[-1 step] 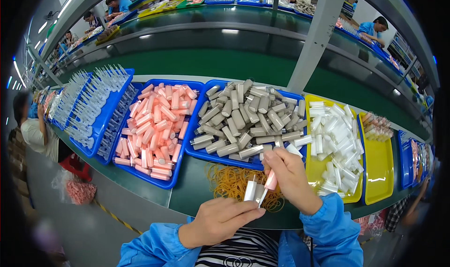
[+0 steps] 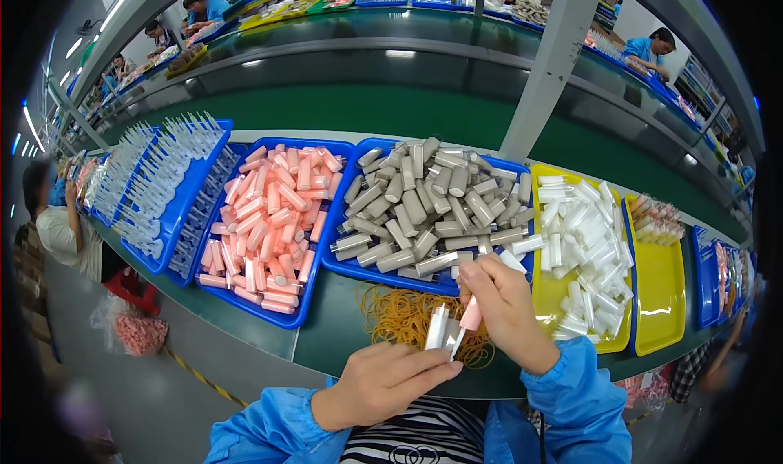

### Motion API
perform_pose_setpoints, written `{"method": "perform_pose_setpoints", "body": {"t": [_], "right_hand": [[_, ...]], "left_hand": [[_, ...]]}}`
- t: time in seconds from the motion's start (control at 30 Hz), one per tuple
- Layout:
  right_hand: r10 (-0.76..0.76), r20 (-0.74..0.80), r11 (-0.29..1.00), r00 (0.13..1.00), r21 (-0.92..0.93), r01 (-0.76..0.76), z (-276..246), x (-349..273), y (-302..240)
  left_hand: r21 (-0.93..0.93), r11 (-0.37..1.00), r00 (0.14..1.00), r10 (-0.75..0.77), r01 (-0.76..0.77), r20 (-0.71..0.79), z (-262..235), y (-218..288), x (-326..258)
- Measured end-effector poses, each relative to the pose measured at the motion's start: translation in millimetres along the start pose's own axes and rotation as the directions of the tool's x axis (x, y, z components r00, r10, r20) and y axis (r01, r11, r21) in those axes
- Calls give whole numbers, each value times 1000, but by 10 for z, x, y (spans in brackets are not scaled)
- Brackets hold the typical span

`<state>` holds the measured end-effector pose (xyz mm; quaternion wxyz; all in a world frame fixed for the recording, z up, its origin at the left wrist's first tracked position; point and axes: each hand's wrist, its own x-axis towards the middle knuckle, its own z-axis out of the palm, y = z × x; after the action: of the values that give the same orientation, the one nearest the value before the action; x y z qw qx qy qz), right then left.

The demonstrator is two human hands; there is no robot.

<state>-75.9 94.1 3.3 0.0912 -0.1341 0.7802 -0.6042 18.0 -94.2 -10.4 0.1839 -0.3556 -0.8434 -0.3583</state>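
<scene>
Left hand [image 2: 379, 389] grips white tube [image 2: 436, 328], right hand [image 2: 504, 307] pinches pink-topped stick [image 2: 471, 314]: handling apparently unfinished. Pink pieces [image 2: 273, 219], grey pieces [image 2: 416, 205] lie loose, heaped.

Wearing a bright blue work jacket [image 2: 499, 435] with loose, creased fabric in both the left sleeve [image 2: 265, 427] and the right sleeve [image 2: 583, 411], gathering at each wrist into a puckered cuff. Showing a black-and-white striped top [image 2: 424, 423] between the jacket's sides, bearing an outlined emblem of linked rings [image 2: 408, 454] low on the front. Displaying a thin dark cord [image 2: 541, 431] beside the right sleeve, and baring the left hand [image 2: 383, 382] and right hand [image 2: 507, 309] beyond the cuffs.
</scene>
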Motion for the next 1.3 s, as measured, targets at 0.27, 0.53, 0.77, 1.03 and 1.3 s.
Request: {"method": "perform_pose_setpoints", "body": {"t": [0.27,0.53,0.77,1.03,1.3], "right_hand": [[-292,30,934,956,-207,292,-52,71,-48],[-183,51,965,982,-181,190,-78,81,-83],[-338,-14,913,941,-246,324,152,-171,-11],[-446,1,857,895,-287,428,82,-207,-36],[-520,212,744,827,-364,561,-109,-266,-133]], "left_hand": [[132,987,995,84,-90,54,41,-32,1],[121,990,997,73,-76,36,70,-30,6],[66,997,983,59,-48,-173,185,-177,-32],[-541,774,820,-519,330,-242,255,6,75],[-807,-10,676,-539,590,502,134,-76,130]]}}
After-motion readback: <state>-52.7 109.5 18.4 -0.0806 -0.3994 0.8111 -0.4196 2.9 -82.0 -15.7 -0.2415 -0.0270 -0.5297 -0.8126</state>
